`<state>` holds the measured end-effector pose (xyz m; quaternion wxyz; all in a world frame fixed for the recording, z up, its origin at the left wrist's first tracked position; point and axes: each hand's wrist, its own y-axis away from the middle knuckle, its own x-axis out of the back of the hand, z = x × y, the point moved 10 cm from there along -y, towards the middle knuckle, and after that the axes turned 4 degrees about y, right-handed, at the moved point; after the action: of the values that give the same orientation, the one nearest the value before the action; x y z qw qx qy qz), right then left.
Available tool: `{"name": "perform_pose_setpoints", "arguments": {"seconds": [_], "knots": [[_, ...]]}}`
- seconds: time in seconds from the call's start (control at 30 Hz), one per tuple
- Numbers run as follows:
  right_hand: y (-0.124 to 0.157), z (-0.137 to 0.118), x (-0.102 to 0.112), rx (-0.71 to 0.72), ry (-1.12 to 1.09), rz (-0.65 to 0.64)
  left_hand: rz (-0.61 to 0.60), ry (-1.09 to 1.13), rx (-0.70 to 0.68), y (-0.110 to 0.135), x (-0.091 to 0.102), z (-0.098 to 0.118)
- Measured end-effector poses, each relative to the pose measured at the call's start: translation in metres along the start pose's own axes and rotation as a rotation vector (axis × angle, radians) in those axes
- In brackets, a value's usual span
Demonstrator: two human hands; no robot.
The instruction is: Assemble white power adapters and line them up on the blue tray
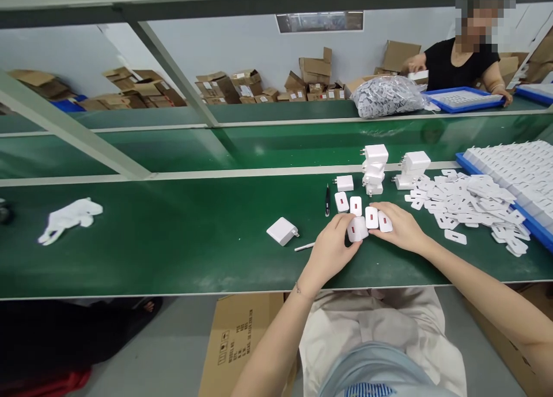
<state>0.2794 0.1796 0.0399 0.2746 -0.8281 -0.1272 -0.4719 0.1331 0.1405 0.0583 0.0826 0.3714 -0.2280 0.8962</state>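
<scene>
My left hand point(329, 246) is closed around a white charger point(356, 230), its end with a red-marked slot facing up. Fingers curled, my right hand point(404, 227) grips a white charger point(385, 222); another charger point(371, 218) sits against it, between my hands. Just beyond them stand two more chargers point(341, 201), also slot up. A charger point(344, 183) lies behind those, and another point(282, 231) lies left of my left hand. Black tweezers point(327, 200) rest nearby. A thin white stick point(304, 247) is partly covered by my left hand.
Charger stacks point(374, 169) stand behind my hands. To the right lie a pile of white slotted plates point(470, 201) and a blue-edged tray point(536, 227). A white glove point(71, 218) lies far left. Across the bench, a person point(466, 63) sits by a bag of parts point(386, 96).
</scene>
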Motion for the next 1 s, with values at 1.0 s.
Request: {"name": "perform_pose_setpoints", "arguments": {"seconds": [1.0], "knots": [[-0.025,0.03,-0.006,-0.023,-0.147,-0.018,-0.277,-0.293,-0.052,-0.07,-0.009,-0.034]]}}
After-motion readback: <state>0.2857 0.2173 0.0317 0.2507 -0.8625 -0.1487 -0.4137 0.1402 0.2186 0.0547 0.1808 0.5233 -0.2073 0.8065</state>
